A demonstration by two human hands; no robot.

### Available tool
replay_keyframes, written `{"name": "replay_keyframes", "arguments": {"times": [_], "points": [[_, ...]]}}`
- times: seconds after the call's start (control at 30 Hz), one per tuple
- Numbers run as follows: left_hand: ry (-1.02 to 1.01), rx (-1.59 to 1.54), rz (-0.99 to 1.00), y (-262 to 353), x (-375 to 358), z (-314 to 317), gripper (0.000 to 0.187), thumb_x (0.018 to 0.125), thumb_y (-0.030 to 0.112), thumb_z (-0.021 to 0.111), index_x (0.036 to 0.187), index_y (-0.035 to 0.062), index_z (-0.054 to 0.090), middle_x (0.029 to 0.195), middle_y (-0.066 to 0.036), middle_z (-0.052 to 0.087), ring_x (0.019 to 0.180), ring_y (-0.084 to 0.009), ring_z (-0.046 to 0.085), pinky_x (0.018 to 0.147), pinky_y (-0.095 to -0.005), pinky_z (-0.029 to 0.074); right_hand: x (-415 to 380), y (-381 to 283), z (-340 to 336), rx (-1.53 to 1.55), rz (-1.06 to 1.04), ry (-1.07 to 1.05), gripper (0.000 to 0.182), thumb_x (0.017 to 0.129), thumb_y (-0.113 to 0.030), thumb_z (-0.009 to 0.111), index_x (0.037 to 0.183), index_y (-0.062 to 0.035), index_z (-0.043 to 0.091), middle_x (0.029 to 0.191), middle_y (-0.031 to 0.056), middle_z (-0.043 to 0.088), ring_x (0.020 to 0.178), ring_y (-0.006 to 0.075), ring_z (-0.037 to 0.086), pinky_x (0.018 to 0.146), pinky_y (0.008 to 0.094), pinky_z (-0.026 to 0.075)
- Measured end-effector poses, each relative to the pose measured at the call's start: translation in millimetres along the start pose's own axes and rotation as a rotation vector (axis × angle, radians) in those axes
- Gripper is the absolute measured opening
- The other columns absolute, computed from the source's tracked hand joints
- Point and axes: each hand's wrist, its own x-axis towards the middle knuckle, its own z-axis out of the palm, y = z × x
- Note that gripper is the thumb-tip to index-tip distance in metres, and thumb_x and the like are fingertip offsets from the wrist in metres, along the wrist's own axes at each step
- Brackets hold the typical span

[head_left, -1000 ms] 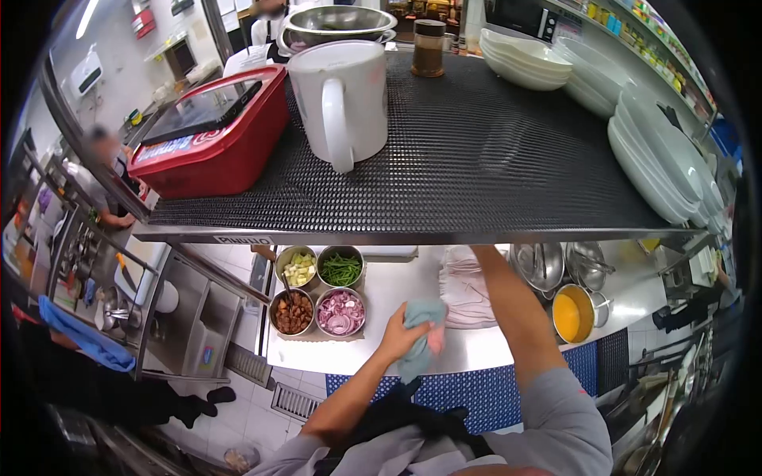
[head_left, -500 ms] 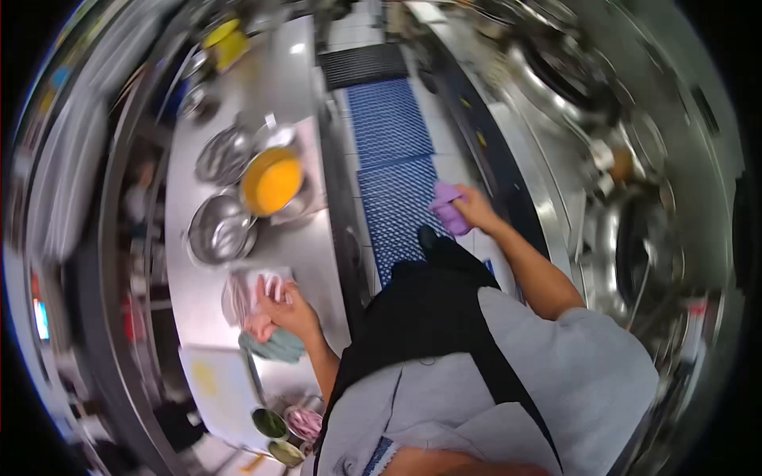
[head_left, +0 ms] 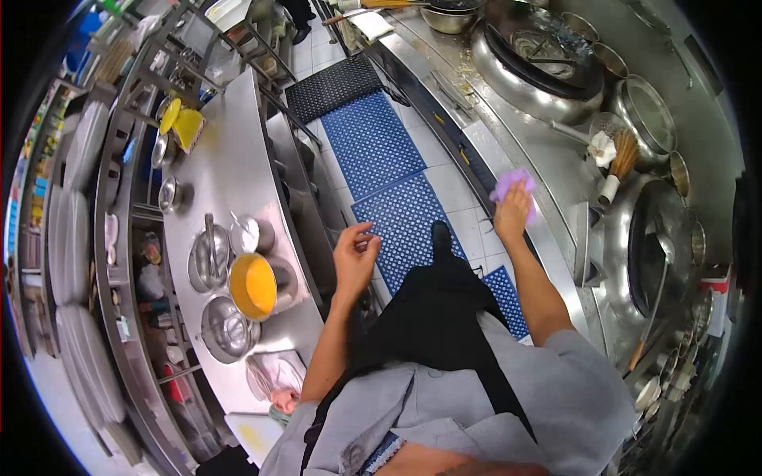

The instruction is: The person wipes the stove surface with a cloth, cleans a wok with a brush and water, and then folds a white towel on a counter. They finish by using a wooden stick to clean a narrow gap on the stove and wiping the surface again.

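My right hand (head_left: 514, 210) presses a crumpled purple cloth (head_left: 521, 178) against the steel front edge of the stove counter (head_left: 486, 143). Its fingers lie over the cloth and cover part of it. Above the floor mats, my left hand (head_left: 355, 258) hangs in the air with nothing in it, fingers loosely bent and thumb apart. To its left on the steel table (head_left: 230, 127) stand a pot of bright orange-yellow liquid (head_left: 258, 287), metal bowls (head_left: 230, 328) and a small metal pot (head_left: 250, 234). A pinkish cloth (head_left: 283, 369) lies at the table's near end.
Blue perforated mats (head_left: 373, 143) and a black mat (head_left: 333, 86) cover the aisle floor. Large woks (head_left: 540, 59) sit in the stove at right, with a bamboo brush (head_left: 625, 151) and a long-handled ladle (head_left: 660, 278) nearby. A yellow container (head_left: 189, 127) stands on the table's left edge.
My left hand has left the cloths on the table and swung over the aisle. My right hand has brought the purple cloth from above the mats onto the stove counter's edge.
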Motion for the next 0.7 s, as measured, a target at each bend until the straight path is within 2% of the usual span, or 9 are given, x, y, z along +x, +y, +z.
{"name": "replay_keyframes", "arguments": {"times": [0.2, 0.27, 0.33, 0.4, 0.47, 0.5, 0.6, 0.63, 0.7], "points": [[-0.226, 0.081, 0.034, 43.4, 155.1, 107.4, 0.028, 0.092, 0.008, 0.073, 0.118, -0.0016, 0.071, 0.11, -0.012, 0.071, 0.095, -0.0184, 0.071, 0.078, -0.0293, 0.058, 166.4, -105.6, 27.1, 0.228, 0.001, -0.017, 0.074, 0.097, -0.027, 0.066, 0.158, -0.0004, 0.032, 0.168, 0.0201, 0.025, 0.151, 0.0431, 0.03, 0.126, 0.0526, 0.018], [-0.331, 0.215, 0.094, 27.7, 218.5, 142.1, 0.033, 0.096, 0.016, 0.071, 0.124, -0.0002, 0.07, 0.107, -0.009, 0.073, 0.093, -0.0136, 0.069, 0.075, -0.027, 0.056, 187.4, -118.1, 27.9, 0.254, -0.033, -0.034, 0.072, 0.097, -0.026, 0.066, 0.157, -0.0015, 0.035, 0.168, 0.0187, 0.027, 0.15, 0.043, 0.031, 0.126, 0.053, 0.018], [-0.328, 0.061, -0.074, 15.4, 271.9, 184.4, 0.034, 0.097, 0.017, 0.07, 0.125, -0.0017, 0.07, 0.106, -0.009, 0.074, 0.082, -0.0136, 0.068, 0.071, -0.0267, 0.055, 192.1, -119.7, 25.9, 0.238, -0.102, -0.049, 0.069, 0.095, -0.024, 0.066, 0.156, -0.0026, 0.039, 0.167, 0.0174, 0.028, 0.15, 0.043, 0.031, 0.126, 0.0538, 0.018], [-0.243, -0.133, -0.262, 23.5, 312.6, 224.8, 0.038, 0.095, 0.016, 0.07, 0.126, -0.0046, 0.068, 0.107, -0.012, 0.075, 0.077, -0.013, 0.066, 0.07, -0.0253, 0.053, 187.9, -106.1, 29.3, 0.266, -0.244, -0.059, 0.066, 0.09, -0.011, 0.063, 0.154, -0.0063, 0.044, 0.165, 0.0143, 0.034, 0.149, 0.0399, 0.034, 0.126, 0.0531, 0.02], [-0.132, -0.078, -0.281, -13.1, 360.8, 269.2, 0.041, 0.094, 0.017, 0.071, 0.127, -0.0064, 0.066, 0.107, -0.012, 0.074, 0.081, -0.0145, 0.067, 0.072, -0.0265, 0.054, 180.4, -95.5, 19.5, 0.324, -0.372, -0.12, 0.068, 0.088, -0.005, 0.061, 0.154, -0.0082, 0.045, 0.164, 0.0134, 0.036, 0.149, 0.0386, 0.035, 0.126, 0.0525, 0.021], [-0.078, -0.051, -0.281, -24.5, 377.5, 285.5, 0.042, 0.093, 0.017, 0.071, 0.127, -0.0073, 0.066, 0.107, -0.013, 0.074, 0.083, -0.0153, 0.067, 0.073, -0.0272, 0.054, 173.1, -89.6, 15.4, 0.363, -0.367, -0.119, 0.07, 0.086, -0.001, 0.059, 0.154, -0.0105, 0.045, 0.164, 0.012, 0.038, 0.148, 0.0382, 0.036, 0.126, 0.0516, 0.021], [0.002, -0.053, -0.32, 6.9, 395.8, 311.1, 0.045, 0.091, 0.02, 0.072, 0.125, -0.0099, 0.066, 0.105, -0.014, 0.074, 0.082, -0.0186, 0.067, 0.073, -0.031, 0.054, 131.7, -68.1, -12.6, 0.467, -0.231, -0.124, 0.072, 0.085, 0.0, 0.059, 0.155, -0.01, 0.044, 0.164, 0.0127, 0.037, 0.148, 0.0401, 0.037, 0.126, 0.0525, 0.021], [0.081, 0.016, -0.352, -4.8, 407.7, 321.1, 0.037, 0.091, 0.021, 0.072, 0.113, -0.0086, 0.07, 0.096, -0.014, 0.074, 0.076, -0.0208, 0.066, 0.072, -0.0348, 0.053, 112.0, -61.6, -21.4, 0.445, -0.164, -0.122, 0.073, 0.084, 0.001, 0.058, 0.155, -0.0094, 0.044, 0.164, 0.0135, 0.037, 0.148, 0.0402, 0.036, 0.126, 0.0529, 0.021], [0.052, -0.067, -0.409, -31.3, 422.0, 329.6, 0.028, 0.091, 0.021, 0.072, 0.101, -0.0046, 0.071, 0.089, -0.013, 0.073, 0.07, -0.0185, 0.062, 0.064, -0.0346, 0.05, 69.3, -45.1, -30.7, 0.379, -0.04, -0.125, 0.076, 0.082, 0.004, 0.057, 0.156, -0.008, 0.043, 0.164, 0.0157, 0.036, 0.149, 0.0408, 0.035, 0.125, 0.0539, 0.02]]}}
